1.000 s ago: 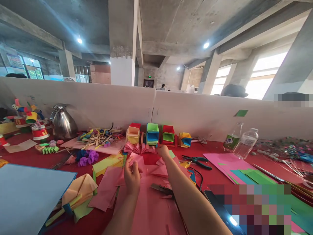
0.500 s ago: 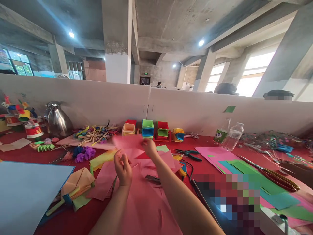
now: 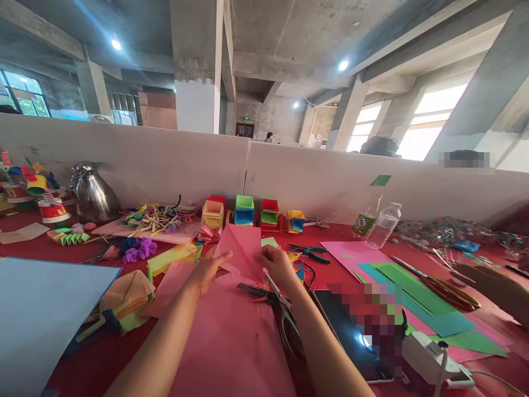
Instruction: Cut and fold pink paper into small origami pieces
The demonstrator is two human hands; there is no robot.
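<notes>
A creased pink paper sheet [image 3: 242, 248] is raised in front of me, above a larger pink sheet [image 3: 231, 347] lying on the table. My right hand [image 3: 280, 264] pinches the raised sheet by its right edge. At its left edge is my left hand [image 3: 209, 269], thumb stretched out and apart from the fingers; part of the fingers is hidden. Scissors [image 3: 285, 309] lie beside my right forearm, partly covered by it. Next to them is a craft knife [image 3: 257, 291] on the pink paper.
Small folded paper boxes [image 3: 243, 209] line the back by a white partition [image 3: 185, 165]. Pliers [image 3: 312, 252], a phone [image 3: 330, 314] and green paper [image 3: 413, 286] are on the right. A metal jug [image 3: 95, 193] stands left. Another person's hand [image 3: 491, 286] shows at far right.
The raised sheet has come upright and turned, with my right hand now lower on its right edge. My left hand has opened from a curl and moved to the sheet. The scissors have come into view.
</notes>
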